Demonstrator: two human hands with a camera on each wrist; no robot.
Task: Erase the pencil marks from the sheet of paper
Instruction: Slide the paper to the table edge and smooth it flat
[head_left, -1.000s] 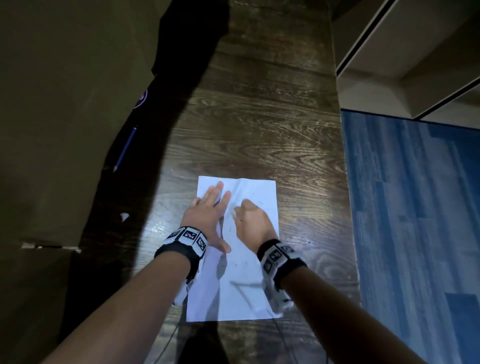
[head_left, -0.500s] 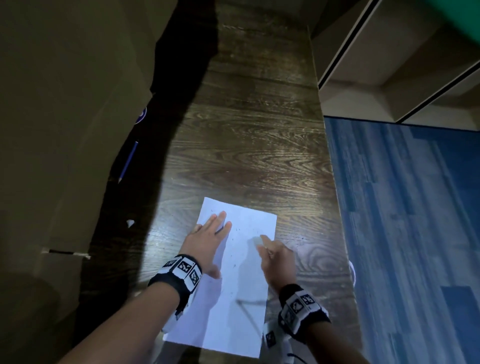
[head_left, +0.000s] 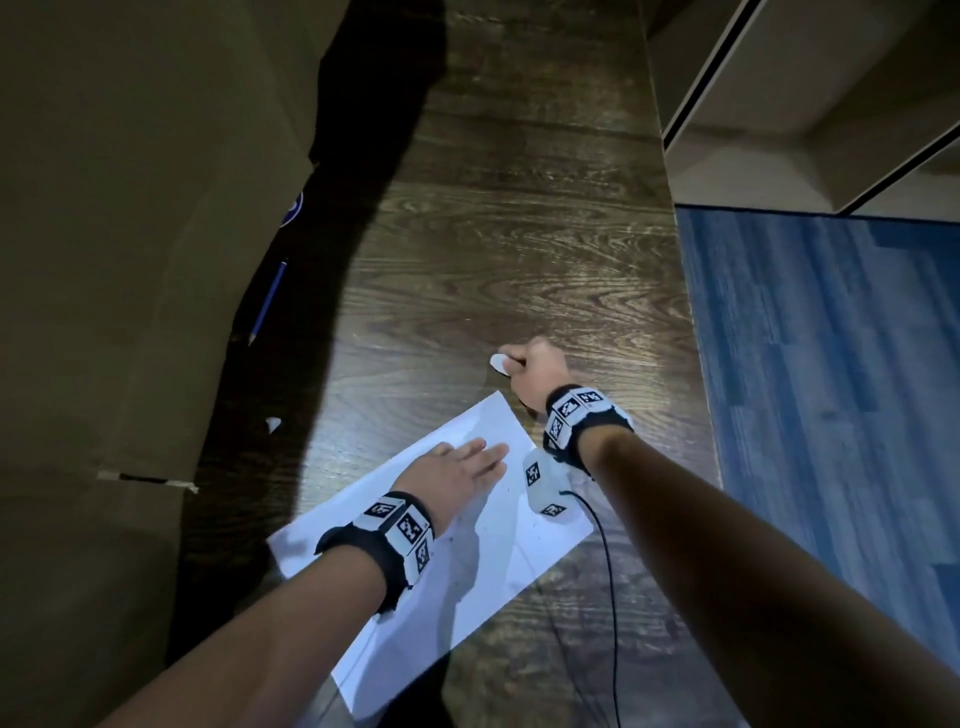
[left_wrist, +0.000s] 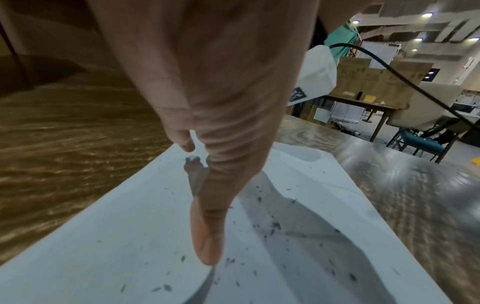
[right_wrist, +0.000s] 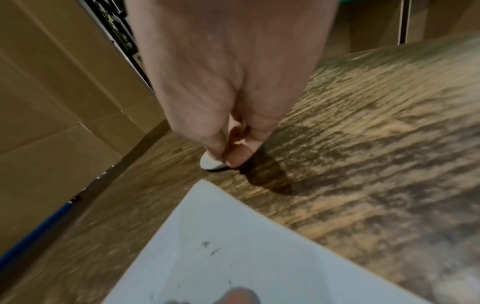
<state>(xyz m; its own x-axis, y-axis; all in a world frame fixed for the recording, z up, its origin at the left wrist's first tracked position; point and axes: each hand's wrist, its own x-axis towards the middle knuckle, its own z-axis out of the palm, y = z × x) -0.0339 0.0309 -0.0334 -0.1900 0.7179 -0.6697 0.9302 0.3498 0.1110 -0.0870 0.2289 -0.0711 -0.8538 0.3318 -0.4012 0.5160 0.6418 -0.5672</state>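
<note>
We judge the main risk is the sheet of paper (head_left: 467, 545) sliding or creasing if our left hand (head_left: 454, 467) eases its press, and eraser crumbs (left_wrist: 272, 226) smearing under the palm. Our right hand (head_left: 535, 371), above centre in the head view, reaches past the sheet's upper corner, fingers (right_wrist: 237, 156) curled and pinching the white eraser (head_left: 500, 362) just above the desk (head_left: 519, 260). The left lies flat, fingers straight, on the sheet at lower centre. A blue pencil (head_left: 267, 301) lies at left.
</note>
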